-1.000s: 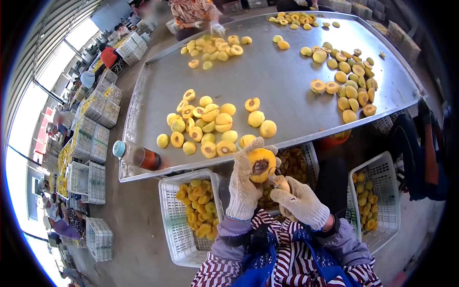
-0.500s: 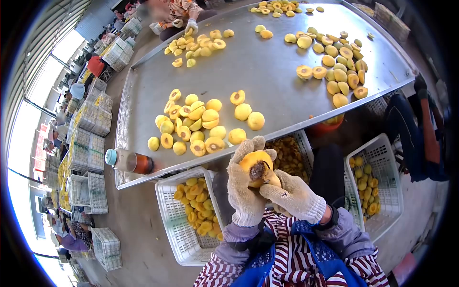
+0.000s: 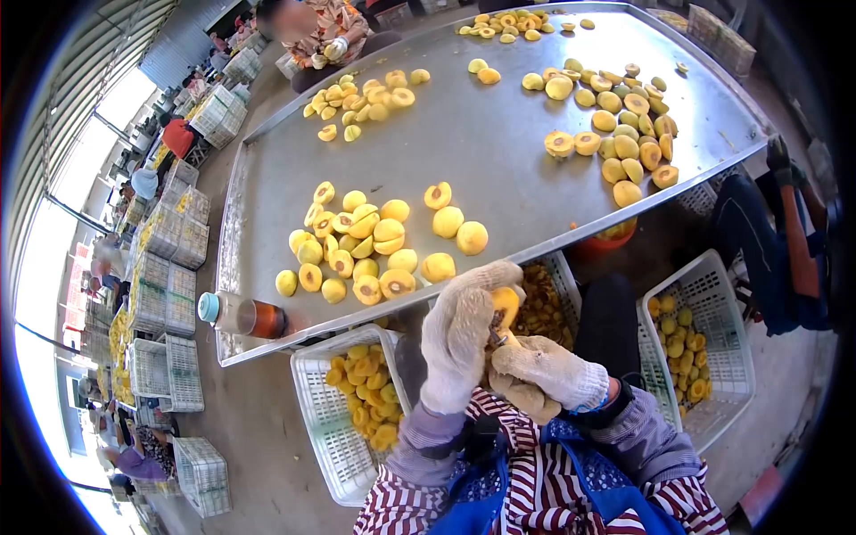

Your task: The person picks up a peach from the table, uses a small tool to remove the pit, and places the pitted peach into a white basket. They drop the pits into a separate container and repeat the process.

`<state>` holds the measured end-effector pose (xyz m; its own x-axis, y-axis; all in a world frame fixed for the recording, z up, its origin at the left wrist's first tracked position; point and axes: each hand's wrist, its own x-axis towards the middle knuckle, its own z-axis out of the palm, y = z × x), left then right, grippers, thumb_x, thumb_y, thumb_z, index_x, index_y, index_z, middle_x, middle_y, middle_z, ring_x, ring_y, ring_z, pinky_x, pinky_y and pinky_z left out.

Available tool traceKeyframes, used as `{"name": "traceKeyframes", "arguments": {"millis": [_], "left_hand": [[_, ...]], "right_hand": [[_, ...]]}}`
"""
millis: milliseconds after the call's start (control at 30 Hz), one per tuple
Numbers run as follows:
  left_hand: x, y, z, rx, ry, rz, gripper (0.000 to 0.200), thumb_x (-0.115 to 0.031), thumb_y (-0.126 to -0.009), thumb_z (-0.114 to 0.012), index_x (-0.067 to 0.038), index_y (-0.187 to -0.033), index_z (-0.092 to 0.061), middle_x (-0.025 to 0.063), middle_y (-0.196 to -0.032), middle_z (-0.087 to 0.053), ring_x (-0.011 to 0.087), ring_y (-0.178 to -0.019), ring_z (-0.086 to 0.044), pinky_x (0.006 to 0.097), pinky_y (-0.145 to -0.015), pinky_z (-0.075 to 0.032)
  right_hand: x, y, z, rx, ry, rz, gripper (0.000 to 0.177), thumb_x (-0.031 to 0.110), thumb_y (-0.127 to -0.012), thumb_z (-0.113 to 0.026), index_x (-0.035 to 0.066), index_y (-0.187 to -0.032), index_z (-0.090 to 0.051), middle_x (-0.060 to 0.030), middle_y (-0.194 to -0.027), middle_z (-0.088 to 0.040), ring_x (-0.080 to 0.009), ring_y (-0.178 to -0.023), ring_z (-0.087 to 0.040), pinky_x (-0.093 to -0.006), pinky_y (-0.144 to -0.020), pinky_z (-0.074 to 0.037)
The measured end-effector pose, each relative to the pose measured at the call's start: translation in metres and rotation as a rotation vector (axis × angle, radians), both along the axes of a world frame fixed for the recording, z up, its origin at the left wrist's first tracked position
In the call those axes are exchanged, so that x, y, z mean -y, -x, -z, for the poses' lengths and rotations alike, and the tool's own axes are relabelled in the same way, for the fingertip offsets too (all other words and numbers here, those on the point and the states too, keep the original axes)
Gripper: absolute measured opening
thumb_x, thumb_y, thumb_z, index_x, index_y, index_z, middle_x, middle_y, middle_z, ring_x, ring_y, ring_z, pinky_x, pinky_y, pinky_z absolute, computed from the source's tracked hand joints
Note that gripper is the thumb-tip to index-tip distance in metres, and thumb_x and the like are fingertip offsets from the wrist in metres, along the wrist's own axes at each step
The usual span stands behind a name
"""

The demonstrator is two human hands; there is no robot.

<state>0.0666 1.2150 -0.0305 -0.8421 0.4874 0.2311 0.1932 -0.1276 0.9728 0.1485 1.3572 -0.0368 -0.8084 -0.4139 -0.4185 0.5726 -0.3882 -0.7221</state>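
Observation:
My left hand (image 3: 459, 339), in a cream knitted glove, is closed round a yellow peach half (image 3: 507, 306). Its cut face is turned to the right, with the dark pit area partly hidden by the fingers. Close against the fruit, my right hand (image 3: 557, 373), gloved too, has its fingers curled round a small pitting tool; only a bit of its tip shows at the peach and the rest is hidden. Both hands are in front of the table's near edge. On the metal table (image 3: 499, 169) just beyond lies a group of peach halves (image 3: 361, 236).
Below the table stand a white crate of peach halves (image 3: 312, 392), a crate of darker pieces (image 3: 546, 308) and another crate (image 3: 740, 357) at right. A blue-capped bottle (image 3: 241, 314) lies by the table's left corner. Another person (image 3: 325, 36) works across the table.
My left hand has turned the peach half, so its cut face is now more edge-on. My right hand has shifted slightly lower, still at the fruit. The person opposite has drawn a hand back from the pile.

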Motion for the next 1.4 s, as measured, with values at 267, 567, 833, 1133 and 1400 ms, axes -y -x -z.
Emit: {"name": "traceKeyframes", "arguments": {"millis": [267,567,833,1133,1400], "left_hand": [[0.002,0.02,0.013,-0.559,0.062,0.064,0.059,-0.053,-0.098,-0.054,0.0,-0.122,-0.062,0.0159,-0.112,-0.068,0.0236,-0.098,-0.067,0.0339,-0.083,-0.055],[-0.022,-0.009,0.007,0.661,-0.467,0.202,0.058,-0.055,-0.097,-0.054,-0.001,-0.116,-0.063,0.0186,-0.11,-0.067,0.0258,-0.085,-0.069,0.0311,-0.066,-0.058],[0.003,0.024,0.045,0.6,-0.389,-0.051,0.061,-0.054,-0.099,-0.051,-0.002,-0.13,-0.054,0.0151,-0.114,-0.065,0.024,-0.096,-0.068,0.0219,-0.049,-0.05],[0.139,0.053,0.11,-0.696,1.436,-0.806,0.043,-0.029,-0.081,-0.076,-0.013,-0.12,-0.066,0.016,-0.129,-0.061,0.0379,-0.121,-0.054,0.0464,-0.102,-0.045],[-0.005,0.162,0.12,-0.513,1.035,-0.22,0.044,-0.024,-0.086,-0.066,-0.02,-0.129,-0.057,0.009,-0.147,-0.046,0.0336,-0.128,-0.05,0.042,-0.101,-0.047]], "right_hand": [[0.009,-0.011,0.003,0.085,0.125,0.128,0.044,0.046,-0.104,-0.046,0.007,-0.088,-0.059,0.0009,-0.062,-0.054,-0.0078,-0.046,-0.047,-0.0205,-0.044,-0.04],[0.002,-0.018,0.009,0.279,0.338,0.056,0.037,0.041,-0.103,-0.05,0.007,-0.103,-0.063,0.0015,-0.078,-0.06,-0.0055,-0.061,-0.056,-0.0184,-0.05,-0.045],[-0.012,-0.018,0.021,0.166,0.26,-0.122,0.029,0.034,-0.096,-0.06,0.005,-0.099,-0.063,0.0025,-0.066,-0.053,-0.0059,-0.05,-0.046,-0.021,-0.041,-0.034],[-0.033,-0.007,0.027,0.063,0.151,-0.099,0.028,0.03,-0.096,-0.059,0.005,-0.082,-0.059,0.0028,-0.057,-0.048,-0.0054,-0.041,-0.039,-0.0219,-0.035,-0.027],[-0.023,0.009,0.02,0.196,0.018,-0.17,0.026,0.033,-0.096,-0.059,0.009,-0.087,-0.058,0.0019,-0.057,-0.047,-0.0058,-0.04,-0.036,-0.0222,-0.034,-0.025]]}}
